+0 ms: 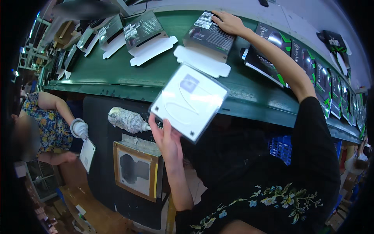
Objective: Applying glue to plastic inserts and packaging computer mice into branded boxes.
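At the near edge of the green conveyor belt (128,74), your left hand (168,139) grips the lower edge of a clear plastic tray (189,100), thumb on one face and fingers behind it, holding it tilted above the belt's rim. Your right hand (228,22) reaches far across the belt and rests flat, fingers spread, on a dark open box (208,37) whose white flap (202,61) hangs toward you. Just beyond the tray, more open boxes (146,33) line the belt to the left; closed black-and-green boxes (307,62) run along its right. Below your left hand sit a foil-wrapped roller (126,119) and a wooden-framed fixture (136,169).
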`<state>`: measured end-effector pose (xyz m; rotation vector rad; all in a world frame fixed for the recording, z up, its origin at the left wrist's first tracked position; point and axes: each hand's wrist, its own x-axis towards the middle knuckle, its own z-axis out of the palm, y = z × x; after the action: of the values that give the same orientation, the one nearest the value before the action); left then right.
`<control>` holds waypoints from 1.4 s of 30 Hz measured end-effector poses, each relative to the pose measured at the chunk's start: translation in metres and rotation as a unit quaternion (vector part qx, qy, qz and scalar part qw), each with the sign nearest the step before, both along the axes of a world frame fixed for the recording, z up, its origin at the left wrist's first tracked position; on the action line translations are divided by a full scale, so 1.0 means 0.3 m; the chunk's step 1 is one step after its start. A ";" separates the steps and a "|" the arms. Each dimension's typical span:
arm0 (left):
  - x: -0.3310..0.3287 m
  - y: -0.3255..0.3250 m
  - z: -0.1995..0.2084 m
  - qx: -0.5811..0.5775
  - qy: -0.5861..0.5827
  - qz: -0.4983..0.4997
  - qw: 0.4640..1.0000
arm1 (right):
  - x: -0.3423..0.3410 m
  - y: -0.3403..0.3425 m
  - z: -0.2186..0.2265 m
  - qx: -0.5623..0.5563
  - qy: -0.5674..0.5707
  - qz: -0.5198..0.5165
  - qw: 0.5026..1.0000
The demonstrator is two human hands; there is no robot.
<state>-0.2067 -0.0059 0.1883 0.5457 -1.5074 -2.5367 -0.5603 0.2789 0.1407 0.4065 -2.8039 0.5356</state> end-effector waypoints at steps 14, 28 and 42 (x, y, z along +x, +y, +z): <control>-0.274 0.062 -0.066 -0.001 -0.017 -0.018 1.000 | 0.153 -0.005 0.058 -0.066 -0.038 -0.028 0.997; -0.633 0.426 -0.127 0.269 -0.007 -0.079 0.960 | 0.157 -0.015 0.122 -0.086 -0.093 -0.031 0.991; -0.443 0.315 -0.185 -0.512 0.253 -0.234 0.787 | 0.107 0.113 0.408 -0.340 -0.406 0.157 0.834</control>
<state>-0.3397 0.0888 0.1328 -0.6696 -2.5479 -1.4061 -0.5282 0.3127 0.2630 0.5715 -2.9452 2.1303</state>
